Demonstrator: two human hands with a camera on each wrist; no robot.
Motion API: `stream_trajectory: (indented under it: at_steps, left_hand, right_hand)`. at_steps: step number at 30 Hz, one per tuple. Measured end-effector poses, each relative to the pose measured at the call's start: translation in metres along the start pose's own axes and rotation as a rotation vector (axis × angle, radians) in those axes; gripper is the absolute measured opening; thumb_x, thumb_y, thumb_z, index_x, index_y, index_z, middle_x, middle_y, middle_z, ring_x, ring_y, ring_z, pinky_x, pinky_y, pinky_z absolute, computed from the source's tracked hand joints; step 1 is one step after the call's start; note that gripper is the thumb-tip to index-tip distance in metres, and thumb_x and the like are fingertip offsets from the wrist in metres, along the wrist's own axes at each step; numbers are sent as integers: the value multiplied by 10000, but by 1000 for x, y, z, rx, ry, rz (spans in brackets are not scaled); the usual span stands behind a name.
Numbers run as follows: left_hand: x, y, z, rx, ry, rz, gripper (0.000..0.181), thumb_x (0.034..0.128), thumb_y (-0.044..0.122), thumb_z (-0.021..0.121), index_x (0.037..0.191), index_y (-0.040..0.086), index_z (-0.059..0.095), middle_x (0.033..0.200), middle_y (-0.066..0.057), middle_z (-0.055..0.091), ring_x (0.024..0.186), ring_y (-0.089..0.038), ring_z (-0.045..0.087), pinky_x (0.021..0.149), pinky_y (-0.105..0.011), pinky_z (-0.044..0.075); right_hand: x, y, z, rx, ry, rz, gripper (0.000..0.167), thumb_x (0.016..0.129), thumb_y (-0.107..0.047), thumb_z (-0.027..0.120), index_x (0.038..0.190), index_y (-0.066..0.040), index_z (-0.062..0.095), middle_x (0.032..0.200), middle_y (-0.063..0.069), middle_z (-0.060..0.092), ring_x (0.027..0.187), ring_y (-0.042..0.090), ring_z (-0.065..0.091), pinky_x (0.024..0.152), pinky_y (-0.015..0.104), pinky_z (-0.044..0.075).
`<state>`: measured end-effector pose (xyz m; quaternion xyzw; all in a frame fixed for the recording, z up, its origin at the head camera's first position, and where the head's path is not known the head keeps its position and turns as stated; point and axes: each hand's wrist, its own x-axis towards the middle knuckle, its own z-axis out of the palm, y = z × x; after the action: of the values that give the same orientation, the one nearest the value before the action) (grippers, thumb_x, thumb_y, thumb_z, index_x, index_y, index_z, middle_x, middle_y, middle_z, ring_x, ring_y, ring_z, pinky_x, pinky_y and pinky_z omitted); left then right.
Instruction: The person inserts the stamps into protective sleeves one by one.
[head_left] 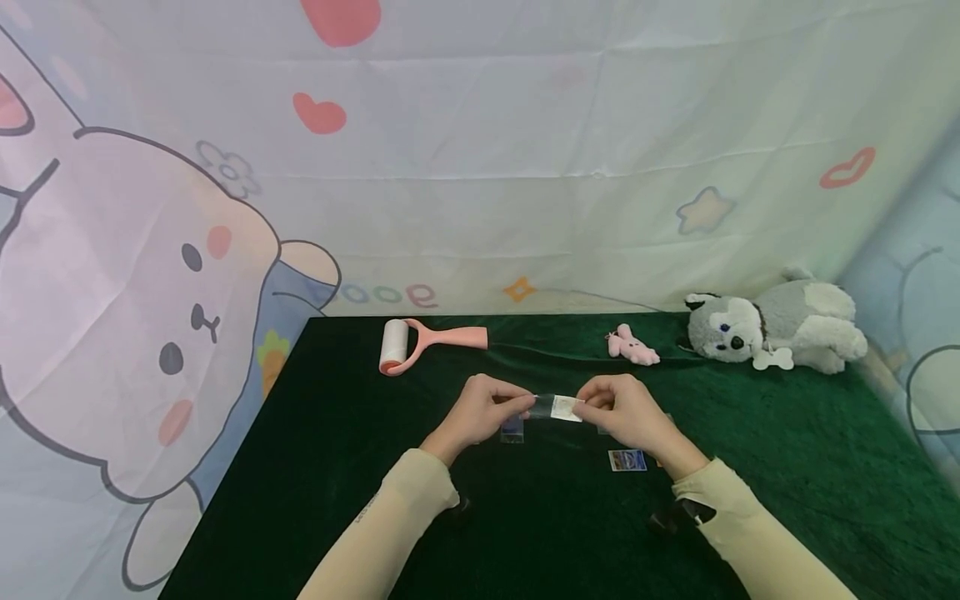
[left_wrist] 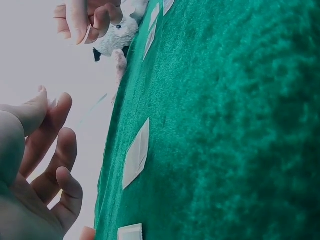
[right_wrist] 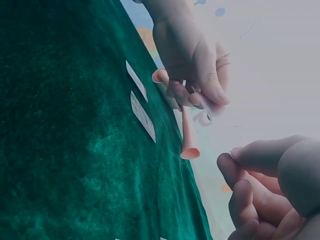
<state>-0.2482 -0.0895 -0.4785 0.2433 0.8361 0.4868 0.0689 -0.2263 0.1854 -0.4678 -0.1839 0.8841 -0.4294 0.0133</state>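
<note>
My left hand (head_left: pixel 480 412) pinches a small clear plastic sleeve (head_left: pixel 542 407) between thumb and forefinger, held above the green cloth. At the other end my right hand (head_left: pixel 626 410) pinches a small whitish card (head_left: pixel 566 408) by its edge. Sleeve and card lie in one line between the hands; how far the card sits inside the sleeve cannot be made out. In the left wrist view, a thin edge of the card (left_wrist: pixel 87 34) shows at the right fingertips. Below the left fingers a small bluish card (head_left: pixel 512 431) lies on the cloth.
A picture card (head_left: pixel 627 460) lies below the right hand, with others partly hidden near the right wrist. Toward the back of the green cloth (head_left: pixel 547 517) are a pink-handled lint roller (head_left: pixel 450 337), a small pink plush toy (head_left: pixel 633 346) and a grey-and-white plush dog (head_left: pixel 780 325).
</note>
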Motion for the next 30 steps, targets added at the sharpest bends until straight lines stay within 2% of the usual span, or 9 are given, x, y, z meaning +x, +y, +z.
stream_trajectory:
  at_steps: [8, 14, 21, 30]
  left_hand:
    - [0, 1, 0, 12, -2, -18, 234, 1012, 295, 730, 1136, 123, 829, 906, 49, 793, 786, -134, 694, 792, -306, 586]
    - [0, 1, 1, 11, 0, -30, 215, 1008, 314, 735, 1123, 163, 836, 876, 97, 776, 798, -149, 678, 795, -333, 578]
    - [0, 2, 0, 29, 1, -21, 200, 1006, 309, 738, 1113, 173, 840, 973, 101, 785, 824, -130, 682, 797, -321, 584]
    - [0, 2, 1, 4, 7, -26, 206, 1003, 336, 740, 1112, 192, 839, 863, 81, 777, 830, -148, 690, 848, -364, 577]
  right_hand:
    - [0, -3, 0, -1, 0, 16, 122, 981, -192, 749, 1000, -72, 763, 826, 8, 718, 656, 166, 606, 585, 300, 532]
    - [-1, -2, 1, -12, 2, 19, 132, 985, -199, 747, 1000, -70, 769, 827, 5, 719, 650, 163, 600, 581, 294, 528]
    - [0, -3, -1, -17, -2, 12, 117, 982, -199, 753, 982, -84, 775, 806, -2, 706, 654, 171, 592, 583, 301, 524]
    - [-1, -4, -1, -33, 12, 11, 103, 964, -183, 767, 961, -82, 787, 813, -5, 717, 683, 169, 598, 601, 299, 515]
